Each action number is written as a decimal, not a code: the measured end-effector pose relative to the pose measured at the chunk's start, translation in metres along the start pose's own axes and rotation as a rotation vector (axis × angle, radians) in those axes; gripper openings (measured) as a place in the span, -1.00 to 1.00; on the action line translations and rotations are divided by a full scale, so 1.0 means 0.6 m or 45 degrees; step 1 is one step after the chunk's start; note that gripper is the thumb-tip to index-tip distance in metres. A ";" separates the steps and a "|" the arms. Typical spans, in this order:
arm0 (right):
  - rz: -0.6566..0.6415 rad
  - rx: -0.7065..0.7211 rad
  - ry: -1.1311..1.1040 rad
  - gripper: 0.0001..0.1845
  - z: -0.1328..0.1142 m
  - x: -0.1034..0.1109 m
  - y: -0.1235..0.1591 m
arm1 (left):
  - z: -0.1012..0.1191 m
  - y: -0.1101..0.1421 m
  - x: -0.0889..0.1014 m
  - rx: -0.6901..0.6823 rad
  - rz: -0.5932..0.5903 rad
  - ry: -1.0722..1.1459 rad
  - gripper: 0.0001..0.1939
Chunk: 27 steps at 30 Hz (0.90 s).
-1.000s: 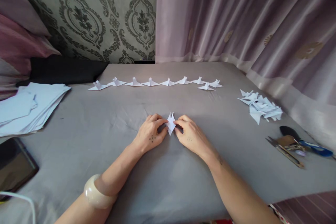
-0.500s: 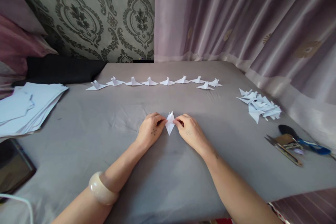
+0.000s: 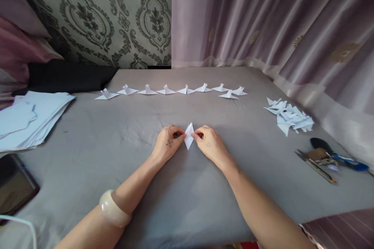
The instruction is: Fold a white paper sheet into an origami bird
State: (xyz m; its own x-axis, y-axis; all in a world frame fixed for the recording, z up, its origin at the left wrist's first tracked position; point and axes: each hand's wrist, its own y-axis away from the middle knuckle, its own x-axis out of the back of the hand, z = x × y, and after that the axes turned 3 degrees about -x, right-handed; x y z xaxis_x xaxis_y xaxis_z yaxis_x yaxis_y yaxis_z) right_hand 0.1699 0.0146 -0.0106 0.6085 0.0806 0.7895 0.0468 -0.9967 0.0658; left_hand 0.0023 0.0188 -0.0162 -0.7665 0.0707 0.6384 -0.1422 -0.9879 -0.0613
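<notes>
Two hands work one small folded paper piece [image 3: 189, 136] at the middle of the grey bed sheet [image 3: 117, 151]: my left hand [image 3: 168, 146] pinches its 9 o'clock edge, my right hand [image 3: 208, 146] its 3 o'clock edge. I'd keep both pinches even and press the creases flat against the sheet so the tips align. Finished paper birds [image 3: 166, 90] line up at 12 o'clock, well apart; paper scraps [image 3: 289, 118] lie at 2 o'clock.

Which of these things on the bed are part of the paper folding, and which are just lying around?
Part of the folding:
- small folded paper, pinched by left hand and right hand
- row of finished paper birds
- stack of sheets
- pile of paper offcuts
- scissors

Just lying about:
- dark tablet
- black cushion
- curtain
</notes>
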 end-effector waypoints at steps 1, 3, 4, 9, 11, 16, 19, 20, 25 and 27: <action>0.004 0.005 0.002 -0.85 0.001 0.000 0.000 | 0.001 0.000 0.000 -0.005 0.006 -0.016 -0.85; 0.010 0.026 0.014 -0.84 0.003 0.000 0.000 | 0.004 0.000 0.000 -0.041 0.022 -0.073 -0.80; 0.010 0.037 0.020 -0.83 0.004 0.000 0.001 | 0.005 0.001 0.000 -0.069 0.024 -0.106 -0.78; 0.008 0.044 0.030 -0.80 0.006 -0.001 0.000 | 0.000 0.001 -0.003 -0.173 0.024 -0.217 -0.81; 0.012 0.026 0.036 -0.81 0.005 -0.002 0.000 | -0.007 -0.001 -0.006 -0.199 0.027 -0.254 -0.81; 0.033 -0.001 0.093 -0.83 0.002 -0.007 -0.002 | -0.020 -0.004 -0.014 -0.265 0.028 -0.404 -0.79; 0.031 -0.011 0.120 -0.83 0.002 -0.009 -0.003 | -0.014 0.000 -0.015 -0.322 0.022 -0.520 -0.81; 0.027 -0.014 0.121 -0.84 0.003 -0.010 -0.004 | -0.011 0.002 -0.014 -0.361 0.018 -0.562 -0.82; 0.017 -0.029 0.054 -0.90 0.014 -0.011 -0.011 | 0.002 0.013 -0.010 -0.656 -0.184 -0.684 -0.74; 0.000 -0.041 -0.009 -0.91 0.021 -0.010 -0.015 | 0.007 0.018 -0.009 -0.678 -0.217 -0.712 -0.73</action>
State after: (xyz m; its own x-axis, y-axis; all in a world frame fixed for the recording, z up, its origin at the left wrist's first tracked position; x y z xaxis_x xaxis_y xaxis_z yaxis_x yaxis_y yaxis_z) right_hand 0.1756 0.0232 -0.0235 0.6142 0.0803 0.7851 0.0213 -0.9961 0.0852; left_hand 0.0075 0.0071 -0.0170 -0.2983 -0.0042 0.9545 -0.6183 -0.7610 -0.1966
